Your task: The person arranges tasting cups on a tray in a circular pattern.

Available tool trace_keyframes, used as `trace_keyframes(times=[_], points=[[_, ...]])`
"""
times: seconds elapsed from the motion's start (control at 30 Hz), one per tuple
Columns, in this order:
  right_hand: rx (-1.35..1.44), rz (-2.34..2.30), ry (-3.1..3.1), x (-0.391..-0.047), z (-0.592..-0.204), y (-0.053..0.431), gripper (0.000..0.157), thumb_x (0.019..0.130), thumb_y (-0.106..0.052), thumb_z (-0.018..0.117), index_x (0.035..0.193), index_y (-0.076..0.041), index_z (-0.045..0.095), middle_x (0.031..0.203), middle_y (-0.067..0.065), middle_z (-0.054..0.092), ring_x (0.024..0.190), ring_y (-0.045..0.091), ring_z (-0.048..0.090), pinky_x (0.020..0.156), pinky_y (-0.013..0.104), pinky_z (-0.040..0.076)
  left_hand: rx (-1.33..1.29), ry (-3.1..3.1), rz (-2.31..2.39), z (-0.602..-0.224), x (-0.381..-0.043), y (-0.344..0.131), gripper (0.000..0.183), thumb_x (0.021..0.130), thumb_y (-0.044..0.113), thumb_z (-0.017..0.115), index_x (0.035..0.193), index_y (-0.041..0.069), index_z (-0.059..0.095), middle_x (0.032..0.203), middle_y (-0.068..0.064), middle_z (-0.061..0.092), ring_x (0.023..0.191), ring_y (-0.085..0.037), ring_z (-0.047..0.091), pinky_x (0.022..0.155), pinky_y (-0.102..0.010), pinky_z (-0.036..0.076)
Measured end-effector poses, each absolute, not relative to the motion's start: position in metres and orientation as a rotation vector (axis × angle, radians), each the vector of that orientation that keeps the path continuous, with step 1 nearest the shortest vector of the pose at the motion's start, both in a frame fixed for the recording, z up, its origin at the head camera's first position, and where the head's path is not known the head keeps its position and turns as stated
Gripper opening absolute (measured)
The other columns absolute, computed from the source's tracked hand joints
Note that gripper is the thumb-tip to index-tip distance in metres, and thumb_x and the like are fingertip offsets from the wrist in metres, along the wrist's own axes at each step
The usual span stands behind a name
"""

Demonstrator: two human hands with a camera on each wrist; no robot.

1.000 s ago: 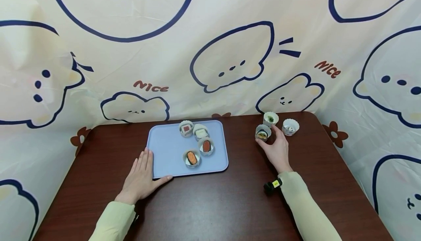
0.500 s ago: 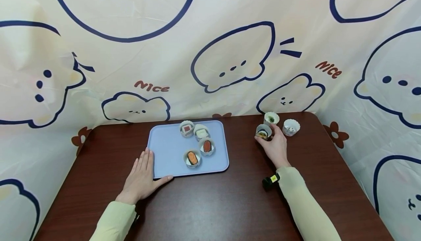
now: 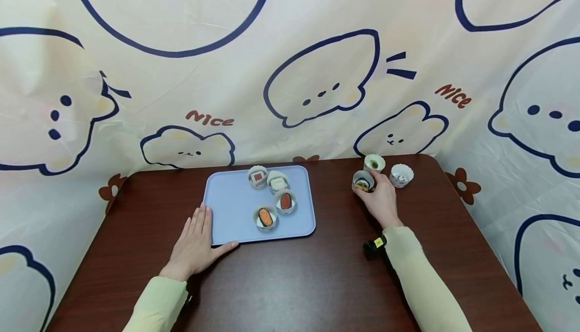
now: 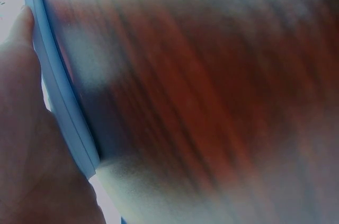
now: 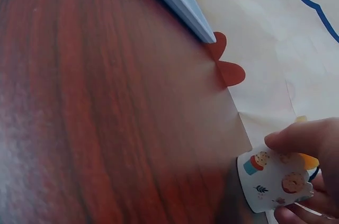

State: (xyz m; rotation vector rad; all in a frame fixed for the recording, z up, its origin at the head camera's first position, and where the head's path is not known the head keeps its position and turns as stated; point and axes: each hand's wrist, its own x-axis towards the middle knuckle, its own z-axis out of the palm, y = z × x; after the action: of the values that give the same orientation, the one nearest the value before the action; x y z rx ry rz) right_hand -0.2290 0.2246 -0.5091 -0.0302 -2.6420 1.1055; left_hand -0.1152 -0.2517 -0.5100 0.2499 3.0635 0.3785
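Observation:
My left hand (image 3: 192, 246) lies at the near left corner of a light blue tray (image 3: 228, 196), fingers straight along its left side and thumb out along its front edge. The left wrist view shows the tray rim (image 4: 58, 91) right beside that hand. To the right of the tray, my right hand (image 3: 382, 201) pinches a small printed paper cup (image 3: 361, 177) between thumb and fingers. Inside this cup is a sushi piece (image 3: 362, 185) with a dark wrap and yellow filling. In the right wrist view the cup's side (image 5: 273, 179) shows cupcake pictures; some fingers are hidden behind it.
On the tray stand several paper cups holding sushi, among them an orange-topped piece (image 3: 265, 217) and a red-topped piece (image 3: 285, 201). A cup with green filling (image 3: 373, 162) and another white cup (image 3: 401, 175) stand by my right hand. A printed cloth (image 3: 244, 90) hangs behind the table (image 3: 290, 286).
My right wrist has shifted slightly forward while the fingers stay on the paper cup. The left hand and the tray keep their places.

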Motion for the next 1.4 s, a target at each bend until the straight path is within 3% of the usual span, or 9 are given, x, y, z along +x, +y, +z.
trace_keyframes(times=[0.2, 0.5, 0.67, 0.8, 1.4], points=[[0.002, 1.114, -2.696, -0.23, -0.507, 0.229, 0.071, 0.083, -0.022, 0.086, 0.141, 0.005, 0.054, 0.126, 0.027, 0.057, 0.115, 0.043, 0.054, 0.099, 0.058, 0.044, 0.252, 3.074, 0.399, -0.512, -0.115, -0.252, 0.125, 0.084, 0.08, 0.058, 0.155, -0.015, 0.017, 0.163, -0.033, 0.01, 0.15, -0.047, 0.013, 0.119, -0.059, 0.012], [0.028, 1.169, -2.794, -0.23, -0.503, 0.234, 0.07, 0.085, -0.017, 0.083, 0.145, 0.001, 0.05, 0.132, 0.025, 0.06, 0.093, 0.032, 0.063, 0.081, 0.043, 0.053, 0.248, 3.07, 0.407, -0.511, -0.116, -0.252, 0.127, 0.084, 0.081, 0.057, 0.155, -0.015, 0.016, 0.163, -0.033, 0.01, 0.149, -0.048, 0.013, 0.119, -0.059, 0.01], [0.075, 1.165, -2.808, -0.233, -0.504, 0.237, 0.07, 0.084, -0.016, 0.084, 0.144, 0.001, 0.052, 0.134, 0.024, 0.059, 0.097, 0.032, 0.061, 0.082, 0.043, 0.052, 0.273, 3.089, 0.413, -0.521, -0.118, -0.256, 0.125, 0.085, 0.081, 0.055, 0.155, -0.015, 0.015, 0.163, -0.034, 0.009, 0.15, -0.047, 0.011, 0.12, -0.057, 0.006], [0.069, 1.173, -2.804, -0.233, -0.504, 0.237, 0.069, 0.085, -0.015, 0.084, 0.144, 0.001, 0.053, 0.135, 0.024, 0.058, 0.101, 0.032, 0.059, 0.083, 0.044, 0.052, 0.262, 3.091, 0.421, -0.517, -0.117, -0.254, 0.125, 0.084, 0.08, 0.057, 0.155, -0.015, 0.017, 0.163, -0.034, 0.011, 0.149, -0.048, 0.013, 0.119, -0.058, 0.01], [0.074, 1.278, -2.668, -0.222, -0.503, 0.223, 0.068, 0.082, -0.012, 0.086, 0.141, -0.001, 0.054, 0.135, 0.02, 0.058, 0.116, 0.032, 0.059, 0.088, 0.049, 0.055, 0.253, 3.068, 0.414, -0.516, -0.117, -0.254, 0.126, 0.084, 0.081, 0.056, 0.155, -0.014, 0.016, 0.163, -0.033, 0.008, 0.15, -0.048, 0.012, 0.12, -0.058, 0.009]])
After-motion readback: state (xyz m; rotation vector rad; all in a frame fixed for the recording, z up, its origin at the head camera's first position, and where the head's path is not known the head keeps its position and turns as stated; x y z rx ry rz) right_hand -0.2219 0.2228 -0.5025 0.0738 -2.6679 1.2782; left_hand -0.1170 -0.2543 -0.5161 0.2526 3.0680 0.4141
